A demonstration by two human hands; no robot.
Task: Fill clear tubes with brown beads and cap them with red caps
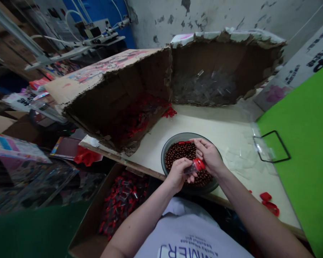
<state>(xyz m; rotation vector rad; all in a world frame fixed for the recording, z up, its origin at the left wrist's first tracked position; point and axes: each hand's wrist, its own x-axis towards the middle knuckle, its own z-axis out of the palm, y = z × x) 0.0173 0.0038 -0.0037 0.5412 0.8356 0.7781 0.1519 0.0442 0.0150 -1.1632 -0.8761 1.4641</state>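
My left hand [177,175] and my right hand [208,156] meet above a grey-rimmed bowl [168,148] full of small, glossy dark brown beads [179,154]. My left hand grips a small transparent plastic container [190,169]. My right fingers hold its red cap [198,164], which sits against the container's end. A few red pieces [183,142] lie on the beads at the far side of the bowl. Whether the cap is fully fastened is hidden.
Cut-down cardboard boxes [140,77] at the back hold transparent and red plastic pieces. A cardboard box [91,215] of red-capped containers sits below the left table edge. Red pieces [269,204] lie at the front right. A green board [298,143] stands at the right.
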